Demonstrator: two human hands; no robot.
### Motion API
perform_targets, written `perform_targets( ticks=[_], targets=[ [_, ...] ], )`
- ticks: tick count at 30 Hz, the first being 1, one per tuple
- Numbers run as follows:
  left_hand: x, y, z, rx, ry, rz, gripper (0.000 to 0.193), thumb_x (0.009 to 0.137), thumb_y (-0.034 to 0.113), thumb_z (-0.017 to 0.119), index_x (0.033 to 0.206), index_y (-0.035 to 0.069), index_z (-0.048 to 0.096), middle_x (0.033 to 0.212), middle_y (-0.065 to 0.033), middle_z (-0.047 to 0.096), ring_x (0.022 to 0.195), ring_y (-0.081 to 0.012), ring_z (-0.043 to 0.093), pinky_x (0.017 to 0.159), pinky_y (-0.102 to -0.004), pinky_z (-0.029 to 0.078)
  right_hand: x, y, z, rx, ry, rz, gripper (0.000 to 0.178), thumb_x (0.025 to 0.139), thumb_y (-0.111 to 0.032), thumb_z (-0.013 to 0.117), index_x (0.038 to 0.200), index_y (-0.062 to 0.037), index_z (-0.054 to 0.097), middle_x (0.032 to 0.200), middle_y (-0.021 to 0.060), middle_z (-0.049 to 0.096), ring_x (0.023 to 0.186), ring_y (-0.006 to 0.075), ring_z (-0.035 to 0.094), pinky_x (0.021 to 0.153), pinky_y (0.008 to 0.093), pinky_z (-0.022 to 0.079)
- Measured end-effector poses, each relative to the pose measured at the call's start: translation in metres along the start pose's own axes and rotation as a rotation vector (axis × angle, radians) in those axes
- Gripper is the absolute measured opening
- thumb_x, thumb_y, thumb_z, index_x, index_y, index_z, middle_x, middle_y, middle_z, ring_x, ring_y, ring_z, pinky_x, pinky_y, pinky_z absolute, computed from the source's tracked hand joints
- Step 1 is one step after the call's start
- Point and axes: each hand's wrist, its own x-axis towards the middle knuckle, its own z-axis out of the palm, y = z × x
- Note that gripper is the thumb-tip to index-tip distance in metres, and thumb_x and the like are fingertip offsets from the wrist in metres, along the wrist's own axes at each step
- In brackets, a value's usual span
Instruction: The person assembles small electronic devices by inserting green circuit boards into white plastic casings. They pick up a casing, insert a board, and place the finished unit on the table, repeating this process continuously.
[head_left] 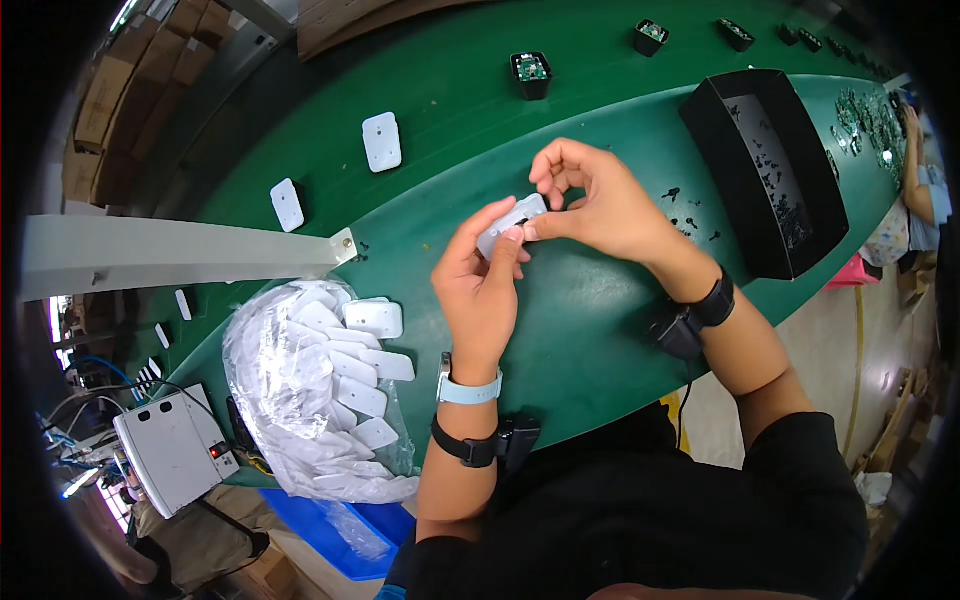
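Observation:
My left hand (482,275) grips a small white plastic cover (497,236) over the green bench, thumb on its face. At the cover's right end my right hand (590,200) has thumb and forefinger pinched on a small black part (521,222), which touches the cover and is mostly hidden by the fingertips. To the left of my left forearm, a clear plastic bag (290,390) lies full of similar white covers (373,319), several spilling out of its mouth. Right of my right hand, small black parts (690,222) are scattered on the bench beside a black open box (722,165) holding more of them.
A green conveyor belt (440,75) along the far side carries white covers (381,142) and black housings with circuit boards (530,75). A white metal arm (190,255) juts in from the left. A co-worker's hand (912,125) is at far right, by a pile of small parts (868,125).

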Motion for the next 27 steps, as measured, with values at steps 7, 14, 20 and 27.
perform_targets(
  ticks=[7, 14, 20, 27],
  targets=[
    [0.0, 0.001, -0.001, -0.079, -0.055, -0.008, 0.03, 0.097, 0.001, 0.062, 0.126, -0.004, 0.061, 0.094, -0.0103, 0.069, 0.072, -0.0125, 0.063, 0.059, -0.0233, 0.048, 0.002, -0.01, -0.01, 0.285, -0.207, 0.285, 0.029, 0.078, -0.002, 0.08, 0.101, 0.0011, 0.063, 0.088, 0.0041, 0.068, 0.076, 0.0083, 0.063, 0.058, 0.0224, 0.05],
    [0.001, 0.003, 0.002, -0.11, -0.002, -0.025, 0.032, 0.096, 0.003, 0.063, 0.128, 0.0, 0.06, 0.095, -0.0089, 0.071, 0.071, -0.0104, 0.064, 0.058, -0.0224, 0.05, -0.001, -0.011, -0.006, 0.271, -0.181, 0.22, 0.022, 0.085, -0.002, 0.074, 0.103, 0.0037, 0.065, 0.09, 0.0077, 0.07, 0.078, 0.0101, 0.067, 0.064, 0.0239, 0.055],
    [0.004, 0.002, -0.003, -0.295, -0.055, -0.146, 0.03, 0.097, 0.002, 0.06, 0.127, -0.004, 0.058, 0.097, -0.0105, 0.07, 0.071, -0.0118, 0.063, 0.059, -0.022, 0.048, 0.002, -0.013, -0.01, 0.262, -0.182, 0.217, 0.021, 0.085, -0.001, 0.073, 0.104, 0.0053, 0.066, 0.092, 0.0087, 0.072, 0.078, 0.0104, 0.068, 0.063, 0.024, 0.056],
    [0.003, 0.004, -0.002, -0.233, -0.07, -0.143, 0.026, 0.096, 0.003, 0.062, 0.122, -0.004, 0.062, 0.097, -0.009, 0.07, 0.071, -0.0106, 0.062, 0.058, -0.0215, 0.046, 0.002, -0.016, -0.011, 0.221, -0.175, 0.252, 0.021, 0.084, -0.002, 0.073, 0.102, 0.0057, 0.067, 0.091, 0.0082, 0.072, 0.077, 0.0105, 0.068, 0.063, 0.0237, 0.057]
  ],
)
